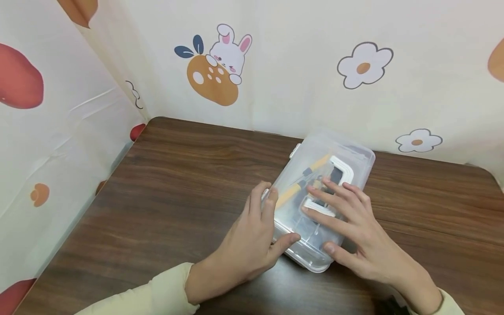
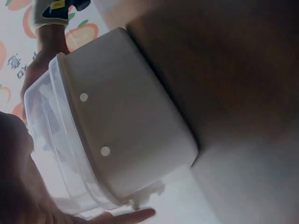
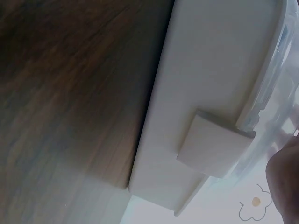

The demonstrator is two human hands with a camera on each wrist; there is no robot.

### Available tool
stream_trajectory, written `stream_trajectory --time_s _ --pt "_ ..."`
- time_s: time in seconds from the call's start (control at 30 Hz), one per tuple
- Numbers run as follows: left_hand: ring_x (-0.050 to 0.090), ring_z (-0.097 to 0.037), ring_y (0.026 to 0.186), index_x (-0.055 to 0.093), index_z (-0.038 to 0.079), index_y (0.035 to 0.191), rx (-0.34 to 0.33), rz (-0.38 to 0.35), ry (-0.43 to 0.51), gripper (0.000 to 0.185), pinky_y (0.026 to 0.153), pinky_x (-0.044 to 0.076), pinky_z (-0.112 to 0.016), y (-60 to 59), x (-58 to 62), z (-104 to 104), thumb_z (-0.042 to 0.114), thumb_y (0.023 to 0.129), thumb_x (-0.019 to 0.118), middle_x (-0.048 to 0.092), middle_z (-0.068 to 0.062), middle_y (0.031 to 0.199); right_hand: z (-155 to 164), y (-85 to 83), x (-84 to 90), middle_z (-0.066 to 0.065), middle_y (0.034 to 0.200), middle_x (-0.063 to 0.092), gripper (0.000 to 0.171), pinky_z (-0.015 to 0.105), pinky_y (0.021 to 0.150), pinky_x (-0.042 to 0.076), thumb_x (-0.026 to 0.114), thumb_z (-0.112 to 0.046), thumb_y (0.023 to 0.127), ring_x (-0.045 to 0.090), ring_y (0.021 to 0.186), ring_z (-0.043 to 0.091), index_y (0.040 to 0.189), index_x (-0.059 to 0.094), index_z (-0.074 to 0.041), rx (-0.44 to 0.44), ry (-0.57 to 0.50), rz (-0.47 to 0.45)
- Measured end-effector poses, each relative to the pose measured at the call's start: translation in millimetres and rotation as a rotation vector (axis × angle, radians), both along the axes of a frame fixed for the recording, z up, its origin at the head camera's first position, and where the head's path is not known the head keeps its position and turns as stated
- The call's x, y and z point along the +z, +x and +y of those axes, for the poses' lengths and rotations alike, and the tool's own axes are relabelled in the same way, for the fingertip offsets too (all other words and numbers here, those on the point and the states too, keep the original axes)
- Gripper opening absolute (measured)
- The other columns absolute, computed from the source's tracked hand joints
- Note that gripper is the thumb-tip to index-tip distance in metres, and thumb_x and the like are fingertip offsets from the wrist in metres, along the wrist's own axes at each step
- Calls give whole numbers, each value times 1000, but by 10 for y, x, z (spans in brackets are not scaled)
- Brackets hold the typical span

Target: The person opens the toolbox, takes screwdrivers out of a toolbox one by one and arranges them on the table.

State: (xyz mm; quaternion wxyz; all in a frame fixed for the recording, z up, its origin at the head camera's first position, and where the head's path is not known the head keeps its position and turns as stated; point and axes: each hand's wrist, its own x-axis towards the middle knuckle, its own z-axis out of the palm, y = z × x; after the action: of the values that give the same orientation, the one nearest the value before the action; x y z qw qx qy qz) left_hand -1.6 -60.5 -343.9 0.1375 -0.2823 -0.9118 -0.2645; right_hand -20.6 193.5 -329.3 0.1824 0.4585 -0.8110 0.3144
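A storage box [image 1: 334, 144] with a clear lid stands on the table, set at a slant. Its white wall [image 2: 126, 102] shows in the left wrist view, and a white latch [image 3: 215, 144] in the right wrist view. Through the lid show tools with yellow handles [image 1: 289, 195], their kind unclear. My left hand [image 1: 252, 238] is at the lid's left edge, fingers extended and thumb pointing across the near end. With fingers spread, my right hand [image 1: 362, 232] rests on the lid by the white carrying handle [image 1: 346, 168], not gripping it.
The brown wooden table [image 1: 177, 175] reaches left and right of the box. Behind it hangs a pale printed curtain [image 1: 291, 65], close to the box's far end. A dark object [image 1: 390, 306] shows at the bottom edge, too cut off to identify.
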Motion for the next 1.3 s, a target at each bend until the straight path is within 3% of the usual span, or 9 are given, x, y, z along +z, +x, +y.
stream_trajectory --time_s 0.17,0.3,0.47,0.57,0.67,0.77,0.93,1.03,1.3 --pt "59 -36 128 25 5 163 -82 -151 31 89 92 63 -46 59 -18 -100 69 102 29 25 -22 162 -22 -12 -3 15 158 52 51 48 129 9 44 -46 110 33 156 35 136 69 -11 1 7 2" --pt "59 -36 127 22 7 164 -91 -138 31 88 90 63 -45 68 -50 -126 69 101 31 26 -23 161 -34 -31 2 14 155 55 50 47 129 11 42 -42 111 36 154 34 137 67 -7 -26 -4 18" --pt "60 -37 126 25 7 163 -79 -112 39 88 88 64 -44 76 -70 -119 69 100 32 30 -22 158 59 -137 -4 22 155 53 54 46 130 15 49 -36 109 36 154 35 143 57 6 -171 -128 15" --pt "59 -37 126 26 8 162 -71 -111 42 89 85 64 -44 79 -74 -114 70 99 31 31 -22 157 198 -239 19 19 161 46 56 33 130 19 60 -19 102 34 155 25 153 47 0 -351 -226 -117" --pt "59 -37 126 27 7 162 -62 -104 37 89 85 64 -43 72 -73 -112 71 99 28 33 -21 156 340 -345 47 11 167 38 68 20 124 25 62 -9 100 32 155 17 163 36 -14 -534 -272 -348" --pt "59 -36 125 28 7 161 -57 -91 27 90 84 64 -42 64 -69 -118 72 98 26 35 -21 154 439 -432 25 11 168 34 70 23 122 30 60 -18 105 33 153 18 166 26 -24 -632 -275 -561" --pt "59 -34 122 29 5 159 -60 -71 23 90 83 64 -38 56 -63 -138 71 99 25 37 -21 149 477 -505 -73 16 163 38 66 25 107 38 54 -27 109 41 139 10 166 23 -26 -630 -286 -704" --pt "58 -33 120 29 5 159 -58 -79 22 90 80 63 -35 63 -53 -156 71 99 28 38 -21 148 442 -530 -110 14 159 40 64 20 96 39 53 -25 109 43 132 5 166 24 -28 -603 -315 -704" --pt "57 -28 115 34 1 156 -2 -81 5 90 79 61 -27 132 -43 -222 72 100 37 40 -21 142 271 -639 -93 19 156 43 62 13 96 42 51 -21 110 46 135 8 166 25 -22 -483 -346 -705"
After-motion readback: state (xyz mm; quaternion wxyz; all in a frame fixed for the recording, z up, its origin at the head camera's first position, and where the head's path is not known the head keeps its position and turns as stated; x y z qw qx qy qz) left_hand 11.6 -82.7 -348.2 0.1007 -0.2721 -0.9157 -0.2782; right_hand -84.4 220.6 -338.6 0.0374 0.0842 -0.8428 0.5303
